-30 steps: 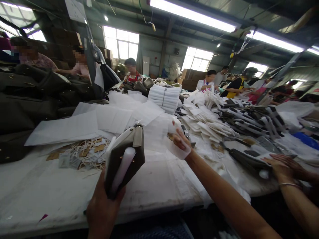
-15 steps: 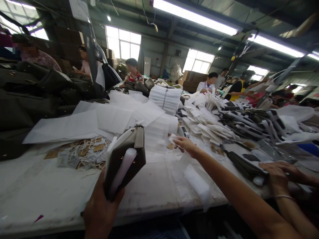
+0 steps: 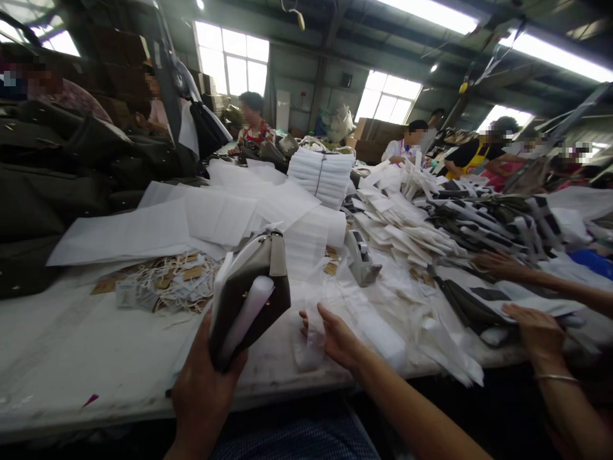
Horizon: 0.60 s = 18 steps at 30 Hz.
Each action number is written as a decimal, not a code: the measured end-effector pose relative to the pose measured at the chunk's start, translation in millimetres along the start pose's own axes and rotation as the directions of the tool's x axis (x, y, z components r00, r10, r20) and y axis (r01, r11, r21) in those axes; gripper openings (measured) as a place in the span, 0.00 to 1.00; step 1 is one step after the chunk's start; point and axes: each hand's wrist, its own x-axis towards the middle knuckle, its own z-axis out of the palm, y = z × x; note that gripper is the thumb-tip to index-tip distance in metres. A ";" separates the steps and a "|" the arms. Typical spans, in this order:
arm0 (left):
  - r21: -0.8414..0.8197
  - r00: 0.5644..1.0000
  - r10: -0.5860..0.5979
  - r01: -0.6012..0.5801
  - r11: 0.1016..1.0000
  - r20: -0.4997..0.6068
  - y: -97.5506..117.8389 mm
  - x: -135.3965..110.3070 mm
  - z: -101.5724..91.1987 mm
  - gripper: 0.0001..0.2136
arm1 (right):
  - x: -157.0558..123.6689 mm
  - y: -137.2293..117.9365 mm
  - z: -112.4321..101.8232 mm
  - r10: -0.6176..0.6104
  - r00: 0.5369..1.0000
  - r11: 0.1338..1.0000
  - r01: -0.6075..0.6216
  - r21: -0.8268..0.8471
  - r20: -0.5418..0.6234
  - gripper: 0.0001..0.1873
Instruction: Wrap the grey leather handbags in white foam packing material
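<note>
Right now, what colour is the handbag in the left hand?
The handbag is dark olive, clearest in head view.

Pretty gloomy workshop, honestly. A scuffed whitish table (image 3: 119, 358) spreads under the right fingers (image 3: 329, 317). Way beyond them there's a grey-green wall (image 3: 294, 70) with bright paned windows (image 3: 233, 61), plus cardboard boxes (image 3: 380, 132) below one. Long tube lights (image 3: 433, 14) glow above and right of them; a dark post (image 3: 167, 96) leans off to their left.

A dark olive bag (image 3: 263, 319) with brassy studs is held tilted above the desk (image 3: 119, 358), a white padded roll (image 3: 253, 301) along its side. A thin, see-through white sheet (image 3: 311, 348) hangs gripped near the desk's front edge.
</note>
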 end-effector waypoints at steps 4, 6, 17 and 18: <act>0.000 0.999 0.039 -0.039 0.999 -0.029 -1.3 -0.7 2.7 0.37 | -13.9 -18.5 1.8 -0.094 0.985 0.995 0.090 0.034 0.147 0.20; -0.002 0.998 0.060 -0.060 0.998 -0.036 -2.7 -0.7 4.2 0.37 | -19.4 -29.0 2.1 -0.184 0.962 0.982 0.190 -0.011 0.200 0.21; 0.029 0.988 0.152 -0.151 0.988 -0.026 -5.6 -1.3 7.6 0.39 | -15.5 25.2 -4.0 -0.552 0.821 0.383 0.404 -0.831 0.145 0.21; 0.033 0.988 0.155 -0.154 0.988 -0.025 -5.3 -1.2 7.5 0.39 | -9.8 23.9 0.5 -0.566 0.817 0.457 0.423 -0.782 0.111 0.20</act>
